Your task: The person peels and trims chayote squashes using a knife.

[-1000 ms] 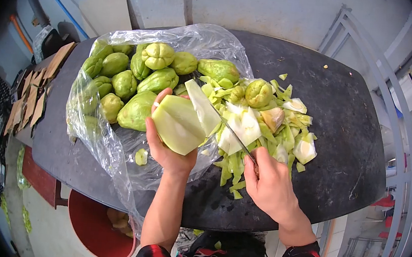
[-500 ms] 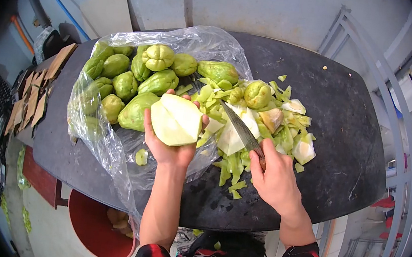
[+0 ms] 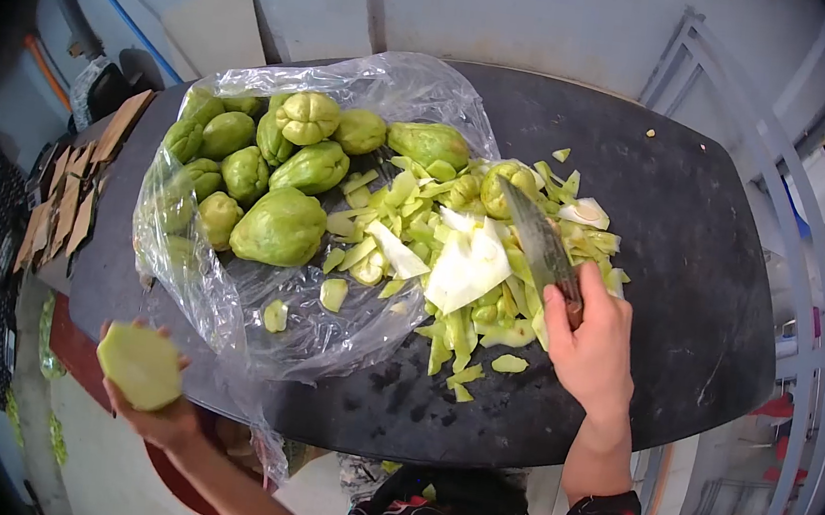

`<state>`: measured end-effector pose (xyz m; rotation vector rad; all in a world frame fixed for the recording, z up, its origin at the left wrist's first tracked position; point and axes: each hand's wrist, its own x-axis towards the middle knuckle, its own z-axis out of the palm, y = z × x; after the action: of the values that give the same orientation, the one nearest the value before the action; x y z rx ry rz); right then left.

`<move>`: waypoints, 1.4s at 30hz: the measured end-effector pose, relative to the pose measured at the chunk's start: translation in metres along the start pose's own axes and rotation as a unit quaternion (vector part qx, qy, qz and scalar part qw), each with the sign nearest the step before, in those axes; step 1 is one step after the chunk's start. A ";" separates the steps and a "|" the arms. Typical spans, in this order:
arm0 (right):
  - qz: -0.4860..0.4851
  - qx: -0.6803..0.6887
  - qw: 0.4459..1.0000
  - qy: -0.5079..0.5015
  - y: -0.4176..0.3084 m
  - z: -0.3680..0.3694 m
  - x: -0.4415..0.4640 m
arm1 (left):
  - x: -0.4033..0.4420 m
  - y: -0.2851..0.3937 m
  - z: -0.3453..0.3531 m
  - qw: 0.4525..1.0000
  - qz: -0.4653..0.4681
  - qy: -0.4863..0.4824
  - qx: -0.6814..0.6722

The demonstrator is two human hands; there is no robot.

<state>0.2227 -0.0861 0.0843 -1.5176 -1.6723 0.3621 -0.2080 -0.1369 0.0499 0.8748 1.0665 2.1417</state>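
Note:
My left hand (image 3: 155,413) is out past the table's front left edge, its fingers curled around a peeled chayote (image 3: 141,367) with pale green flesh. Below it is a red bucket (image 3: 176,482), partly hidden by my forearm. Over the right part of the table, my right hand (image 3: 592,345) grips a knife (image 3: 543,243) by its handle, blade angled up and to the left. Beneath the blade lies a heap of green peelings (image 3: 470,329) with white cut pieces (image 3: 470,264) and a whole chayote (image 3: 508,187) on it.
Several unpeeled chayotes (image 3: 280,227) sit on a clear plastic bag (image 3: 374,334) spread over the dark table (image 3: 674,255). Flattened cardboard (image 3: 73,187) stands at the left. A grey metal frame (image 3: 776,145) runs along the right side.
My left hand has carried the peeled chayote from above the bag down and left, over the bucket. My right hand has shifted slightly right with the knife, its blade now tilted more upright.

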 end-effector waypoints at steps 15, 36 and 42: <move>0.031 0.007 0.999 -0.019 -0.003 -0.002 0.001 | -0.135 -0.139 -0.282 0.820 -0.430 0.026 0.377; 0.009 0.088 0.995 -0.036 0.019 -0.012 0.000 | 0.047 -0.055 0.117 0.690 0.178 -0.362 0.601; -0.056 0.150 0.986 -0.040 0.024 -0.008 0.000 | 0.084 -0.107 0.126 0.584 0.178 -0.398 0.685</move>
<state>0.2446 -0.0829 0.0724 -1.1947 -1.6716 0.5932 -0.1408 0.0358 0.0435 2.5221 1.9628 0.3752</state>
